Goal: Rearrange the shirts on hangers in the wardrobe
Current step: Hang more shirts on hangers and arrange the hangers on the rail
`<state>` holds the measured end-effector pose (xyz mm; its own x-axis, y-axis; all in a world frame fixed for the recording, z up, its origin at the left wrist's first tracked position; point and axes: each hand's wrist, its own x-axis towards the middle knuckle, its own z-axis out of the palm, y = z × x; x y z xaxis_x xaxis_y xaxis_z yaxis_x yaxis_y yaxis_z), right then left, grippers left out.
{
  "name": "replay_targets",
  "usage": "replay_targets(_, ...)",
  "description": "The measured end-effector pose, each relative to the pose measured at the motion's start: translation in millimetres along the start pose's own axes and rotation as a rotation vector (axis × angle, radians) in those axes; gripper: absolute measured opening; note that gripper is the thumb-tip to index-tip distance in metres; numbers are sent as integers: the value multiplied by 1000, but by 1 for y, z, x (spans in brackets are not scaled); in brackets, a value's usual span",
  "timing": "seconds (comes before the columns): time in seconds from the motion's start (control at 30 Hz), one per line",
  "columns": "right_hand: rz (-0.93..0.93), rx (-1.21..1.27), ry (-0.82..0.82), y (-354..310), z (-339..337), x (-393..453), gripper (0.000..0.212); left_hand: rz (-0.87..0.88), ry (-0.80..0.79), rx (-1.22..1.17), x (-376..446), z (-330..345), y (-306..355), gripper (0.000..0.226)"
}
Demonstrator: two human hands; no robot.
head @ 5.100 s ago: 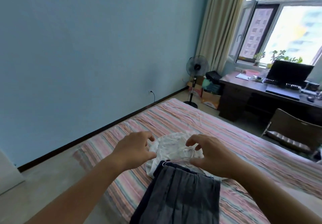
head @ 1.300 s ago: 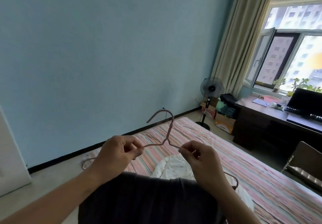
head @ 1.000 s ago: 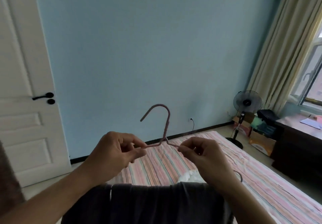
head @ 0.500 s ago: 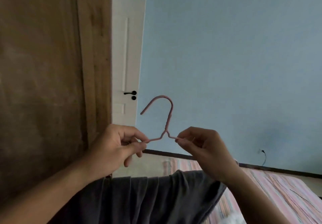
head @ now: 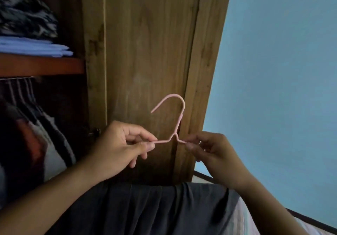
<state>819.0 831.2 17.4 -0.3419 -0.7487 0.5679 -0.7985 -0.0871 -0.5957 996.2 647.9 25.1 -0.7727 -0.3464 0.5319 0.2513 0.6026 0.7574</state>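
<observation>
**Head view: pink hanger held up before the open wardrobe**

Head view. The left hand [head: 116,147] pinches the left shoulder of the pink hanger [head: 176,123] with fingers clamped; the right hand [head: 213,150] pinches its right shoulder likewise. The hook rises toward 12 o'clock, its open end pointing to 9 o'clock. The dark grey shirt [head: 145,209] hangs below, at 6 o'clock. The wardrobe door [head: 149,43] stands behind; hung clothes [head: 36,134] lie at 9 o'clock, folded clothes [head: 32,46] on a shelf [head: 42,65] at 10 o'clock.
</observation>
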Motion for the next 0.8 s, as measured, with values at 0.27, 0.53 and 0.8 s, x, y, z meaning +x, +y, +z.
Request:
replay_targets(0.27,-219,114,-209,-43,88,58,17,-147,131,153,-53,-99,1,7)
replay_targets(0.53,-301,315,-374,-75,166,95,14,-279,316,236,-109,-155,3,15)
replay_targets(0.8,-395,492,-590,-97,222,121,15,-340,507,371,-155,-173,14,19)
